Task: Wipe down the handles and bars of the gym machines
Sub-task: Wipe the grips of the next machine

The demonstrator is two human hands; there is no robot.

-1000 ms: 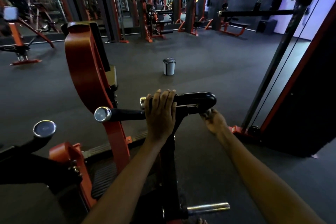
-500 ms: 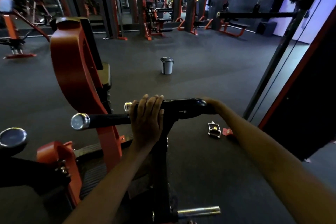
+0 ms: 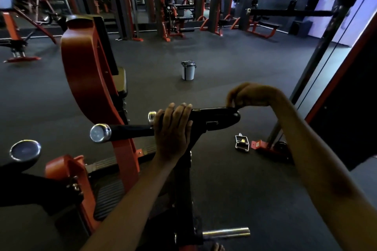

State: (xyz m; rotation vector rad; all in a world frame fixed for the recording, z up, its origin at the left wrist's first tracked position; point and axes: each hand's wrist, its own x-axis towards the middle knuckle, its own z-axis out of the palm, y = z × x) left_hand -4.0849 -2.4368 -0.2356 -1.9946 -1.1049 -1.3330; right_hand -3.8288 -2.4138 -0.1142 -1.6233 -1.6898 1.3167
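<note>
since a second ago the right hand point(image 3: 247, 96) has climbed from under the far end of the black handle bar point(image 3: 212, 117) to its top, knuckles arched high, fingertips pinching down on the rounded end; whether a cloth sits under them i cannot tell. the left hand point(image 3: 173, 126) stays draped over the middle of the bar, fingers curled over the far side, holding it steady.

the bar sits just in front of the person, atop a dark upright post. its long axis runs roughly left to right, tilted a little upward toward the right, with a chrome end cap point(image 3: 100, 133) on the left and the blunt black end on the right.

as for progress, this looks like mid-wipe on one machine: the right end is being worked, the stretch under the left hand and out to the chrome cap seems undone. rows of orange machines point(image 3: 171, 20) behind look untouched. a small lidded bucket point(image 3: 188, 70) stands on the floor beyond.
</note>
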